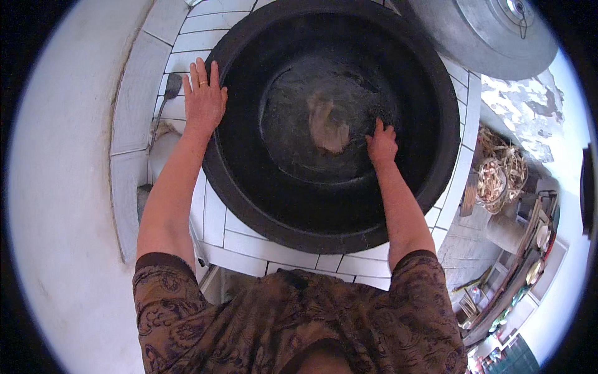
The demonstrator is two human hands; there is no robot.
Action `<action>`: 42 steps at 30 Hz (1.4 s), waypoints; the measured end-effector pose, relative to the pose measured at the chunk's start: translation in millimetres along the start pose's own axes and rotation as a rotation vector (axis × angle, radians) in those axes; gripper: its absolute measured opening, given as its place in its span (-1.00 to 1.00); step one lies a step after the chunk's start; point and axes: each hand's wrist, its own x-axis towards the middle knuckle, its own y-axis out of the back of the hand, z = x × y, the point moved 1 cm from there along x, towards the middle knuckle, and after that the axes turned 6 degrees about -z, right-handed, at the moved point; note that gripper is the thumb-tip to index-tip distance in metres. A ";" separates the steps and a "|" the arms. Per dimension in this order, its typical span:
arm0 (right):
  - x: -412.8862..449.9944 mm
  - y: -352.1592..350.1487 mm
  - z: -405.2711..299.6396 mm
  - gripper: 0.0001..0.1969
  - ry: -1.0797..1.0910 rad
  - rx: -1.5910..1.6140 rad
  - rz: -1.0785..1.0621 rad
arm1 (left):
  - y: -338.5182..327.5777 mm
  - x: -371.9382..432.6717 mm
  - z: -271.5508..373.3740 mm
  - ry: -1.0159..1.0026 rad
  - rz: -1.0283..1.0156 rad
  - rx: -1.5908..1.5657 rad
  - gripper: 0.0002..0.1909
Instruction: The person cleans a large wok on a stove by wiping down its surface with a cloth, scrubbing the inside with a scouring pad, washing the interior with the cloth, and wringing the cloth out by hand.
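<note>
A large black wok (331, 212) is set into a white-tiled stove top, with shallow water (299, 154) in its bottom. My left hand (204, 98) lies on the left rim, palm down with fingers apart, and wears a ring. Inside the wok, my right hand (383, 144) reaches the right side of the water. Its fingers are bent, and a dark, rough patch shows just beyond them; whether they hold something cannot be told. A pale brownish shape (329, 124) shows in the middle of the water, either a reflection or something lying there.
A big metal lid (472, 35) leans at the upper right. A dark-headed spatula (173, 86) lies on the white tiles (252, 245) to the left, near a pale wall (70, 177). Down on the right floor stands a basket (492, 182) of dry husks or kindling.
</note>
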 end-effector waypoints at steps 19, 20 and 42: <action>135.0 -2.0 -220.9 -0.70 0.492 0.433 -0.056 | 11.9 8.4 -12.1 -0.074 -0.114 -0.249 -0.29; 115.2 -5.9 -237.6 -0.69 0.607 0.361 -0.165 | 9.4 8.8 -11.6 -0.068 -0.116 -0.232 -0.29; 18.2 1.9 32.4 -0.73 0.030 -0.171 -0.330 | 10.1 6.3 -17.2 -0.084 -0.070 -0.308 -0.29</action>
